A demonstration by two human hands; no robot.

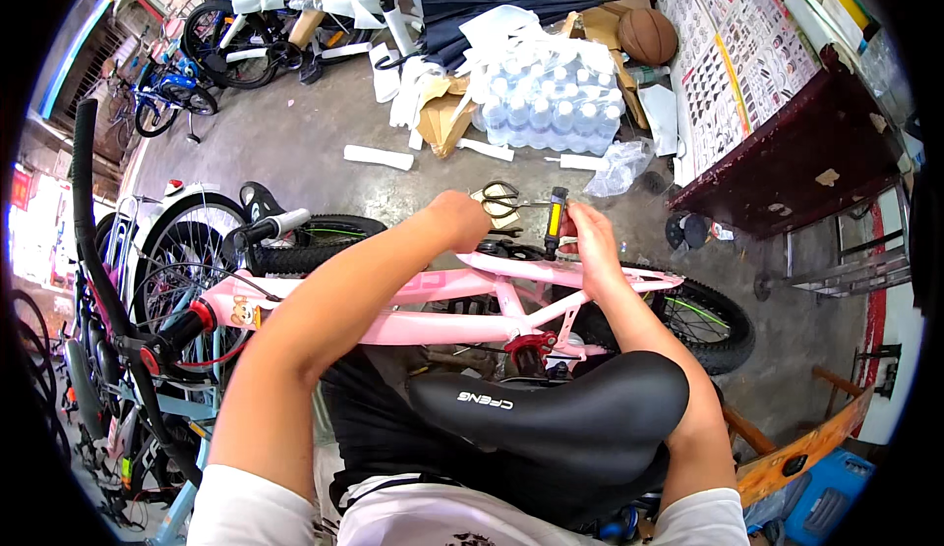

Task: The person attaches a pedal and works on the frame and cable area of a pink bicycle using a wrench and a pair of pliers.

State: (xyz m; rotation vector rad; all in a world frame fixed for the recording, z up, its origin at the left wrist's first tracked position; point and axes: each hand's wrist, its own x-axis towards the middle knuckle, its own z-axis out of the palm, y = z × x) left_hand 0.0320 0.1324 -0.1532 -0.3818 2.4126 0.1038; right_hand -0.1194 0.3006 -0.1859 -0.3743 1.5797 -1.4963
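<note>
A pink bicycle frame [442, 327] stretches across in front of me, a fat black tyre [730, 325] at its right end. My right hand [593, 241] is closed at the end of a black pedal [556, 222] with a yellow strip, beyond the frame. My left hand [460, 220] is closed on the pedal's left; its fingertips are hidden. Black-handled scissors [500, 192] show right beside those fingers, blades pointing toward the pedal. Whether the left hand holds them, I cannot tell. A black saddle [560, 408] lies close to me, between my forearms.
Shrink-wrapped water bottles [551, 114], torn cardboard [447, 118] and white foam tubes [379, 158] lie on the floor ahead. Bicycles [231, 40] stand far left and near left. A dark red cabinet [787, 163] is on the right, a blue case [826, 497] lower right.
</note>
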